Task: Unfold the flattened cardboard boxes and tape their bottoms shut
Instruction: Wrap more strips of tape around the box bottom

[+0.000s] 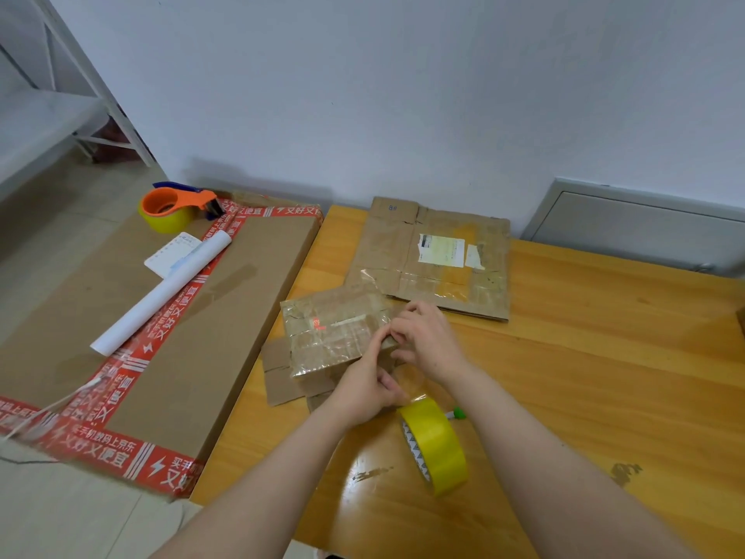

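Resting on the tabletop (584, 357), the small box (330, 336) is pinched at its near right corner by the curled fingers (377, 344) of the left hand (365, 391) and right hand (429, 340). Its long side is laid leftward from them. The tape roll (437, 445) is stood just beside the left hand, and open room is seen to the right.

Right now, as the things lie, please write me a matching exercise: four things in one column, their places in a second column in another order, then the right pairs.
Things
1. tape dispenser
2. yellow tape roll
3. flattened box
4. small box

Places
A. standing on edge on the wooden table, between the forearms
B. at the fingertips of the left hand and the right hand
C. on the big carton beside the table
D. lying flat at the table's far side

Pairs: 1-C, 2-A, 3-D, 4-B
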